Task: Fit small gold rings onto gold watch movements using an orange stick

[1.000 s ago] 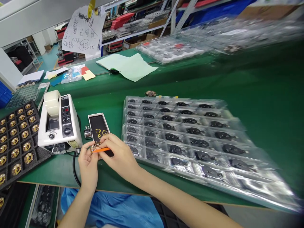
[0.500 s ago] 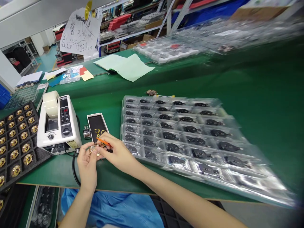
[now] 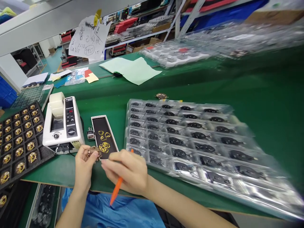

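Right now you are pinching a small metal part point(image 3: 92, 152) between the thumb and fingers of your left hand point(image 3: 83, 167). Your right hand point(image 3: 130, 171), just to the right of it and apart from the part, is closing around an orange stick point(image 3: 116, 191), whose longer end is slanting down toward the blue cloth point(image 3: 125, 212) below your hands. Beyond the gap between your hands, a narrow white box point(image 3: 109, 128) with a black inside is holding thin yellow rings point(image 3: 104, 147). A little metal counter point(image 3: 90, 134) is standing against the box's left side, beyond your left hand. Farther left, the white tape dispenser point(image 3: 77, 126) is sitting with its roll of tape point(image 3: 56, 103) on top, and past it a black tray point(image 3: 45, 151) is carrying rows of gold-coloured round parts point(image 3: 30, 145). To the right of your right hand, clear plastic trays point(image 3: 166, 171) are holding rows of black parts point(image 3: 177, 141). Beyond their far edge, another metal piece point(image 3: 161, 96) is resting on the green table point(image 3: 114, 95).
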A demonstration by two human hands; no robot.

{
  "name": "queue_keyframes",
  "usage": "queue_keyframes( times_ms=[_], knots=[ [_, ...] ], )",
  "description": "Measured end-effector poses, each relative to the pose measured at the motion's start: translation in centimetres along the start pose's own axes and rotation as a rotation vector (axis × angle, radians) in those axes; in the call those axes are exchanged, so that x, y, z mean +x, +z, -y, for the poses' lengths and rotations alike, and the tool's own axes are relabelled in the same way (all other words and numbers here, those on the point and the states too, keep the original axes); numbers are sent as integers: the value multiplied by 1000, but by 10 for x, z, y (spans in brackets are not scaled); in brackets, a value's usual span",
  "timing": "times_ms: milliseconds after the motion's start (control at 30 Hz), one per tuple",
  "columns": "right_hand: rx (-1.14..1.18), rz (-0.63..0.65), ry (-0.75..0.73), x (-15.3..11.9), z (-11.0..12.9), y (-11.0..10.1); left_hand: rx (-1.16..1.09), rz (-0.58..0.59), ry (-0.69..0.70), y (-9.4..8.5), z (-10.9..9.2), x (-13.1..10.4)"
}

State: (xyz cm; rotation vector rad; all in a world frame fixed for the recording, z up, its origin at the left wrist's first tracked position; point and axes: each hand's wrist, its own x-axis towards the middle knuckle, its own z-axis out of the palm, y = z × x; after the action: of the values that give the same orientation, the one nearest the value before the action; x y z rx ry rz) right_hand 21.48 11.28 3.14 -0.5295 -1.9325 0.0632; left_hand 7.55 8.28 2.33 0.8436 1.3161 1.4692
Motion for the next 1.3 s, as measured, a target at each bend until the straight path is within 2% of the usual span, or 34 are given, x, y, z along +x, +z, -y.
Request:
queue_keyframes(
  times_ms=[67, 167, 333, 533, 700, 1000, 1300],
  knots=[
    [-125, 50, -50, -3, 1, 3, -55, -1, -40, 1, -1, -1],
    [-235, 101, -1, -6, -6, 9, -82, 29, -82, 3, -4, -6],
    [-189, 135, 15, -6, -16, 11, 0, 84, -72, 4, -7, -16],
    [-114, 47, -67, -6, -16, 14, 199, 47, 39, -3, -1, -24],
    [-97, 90, -158, -3, -19, 9, 359, 91, 144, -7, -3, -28],
    [-159, 80, -268, -1, -18, 6, 426, 110, 188, -7, -4, -29],
    [-179, 30, -211, -10, -15, 13, 424, 89, 192, -7, 1, -32]
  ],
)
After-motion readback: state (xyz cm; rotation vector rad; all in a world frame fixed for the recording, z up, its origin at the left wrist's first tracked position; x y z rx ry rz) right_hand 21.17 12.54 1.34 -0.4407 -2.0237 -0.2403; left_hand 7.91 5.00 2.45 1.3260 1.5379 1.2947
